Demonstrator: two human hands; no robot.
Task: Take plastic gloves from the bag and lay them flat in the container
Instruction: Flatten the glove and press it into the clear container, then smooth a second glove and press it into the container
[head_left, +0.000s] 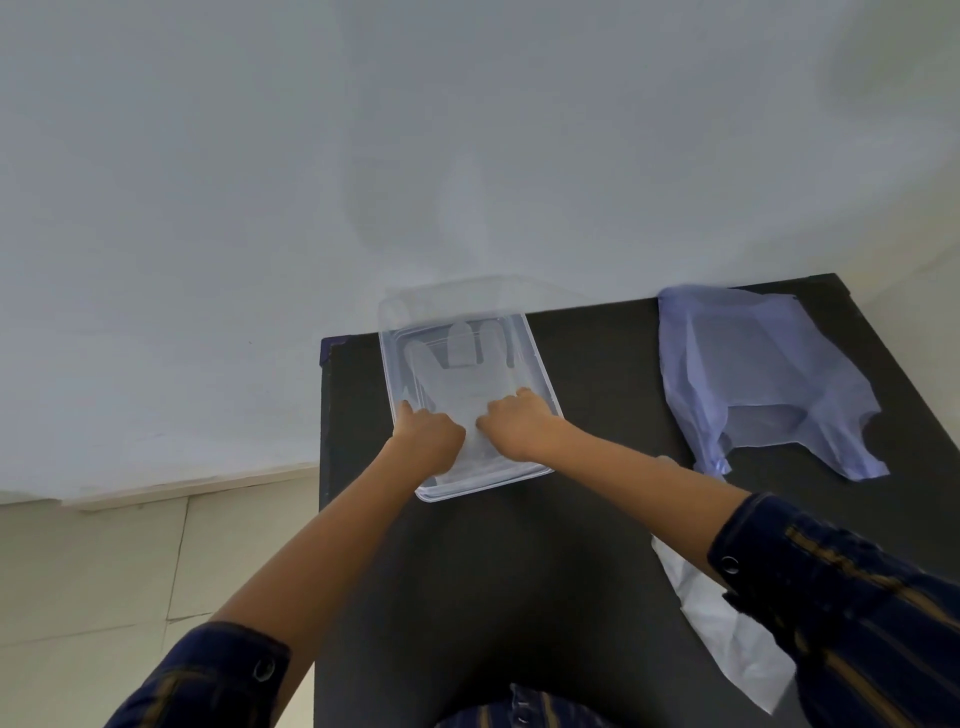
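Black table (519, 571): both hands (431, 434) (519, 423) press glove (457, 384) in container (543, 374).

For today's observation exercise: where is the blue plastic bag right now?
In the head view, the blue plastic bag lies spread on the dark table at its far right, apart from the clear container that both hands work in.

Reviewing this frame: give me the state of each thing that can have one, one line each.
Container: open, no lid on, upright on the black table.
Glove: lying flat inside the container, fingers pointing away.
Left hand: pressing down on the glove.
Right hand: pressing down on the glove.
Purple bag: lying limp on the table, apart from the container.
White plastic: crumpled under the right arm.
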